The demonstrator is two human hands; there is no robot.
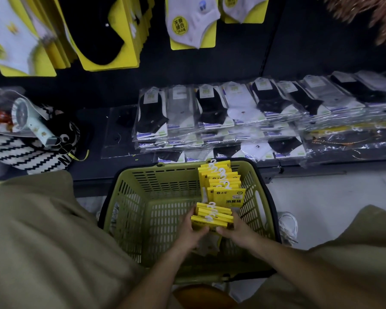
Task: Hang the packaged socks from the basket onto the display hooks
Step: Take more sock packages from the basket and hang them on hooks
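In green basket (165, 197), left hand (193, 230), right hand (234, 233) gripping yellow sock stack (212, 216), more packs (221, 179) behind

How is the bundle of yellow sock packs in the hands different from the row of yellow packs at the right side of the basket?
The held bundle is gripped by the left hand and right hand; the standing row rests untouched by the right wall of the basket. The held bundle has few packs, the standing row more. Both are yellow cards with white hooks.
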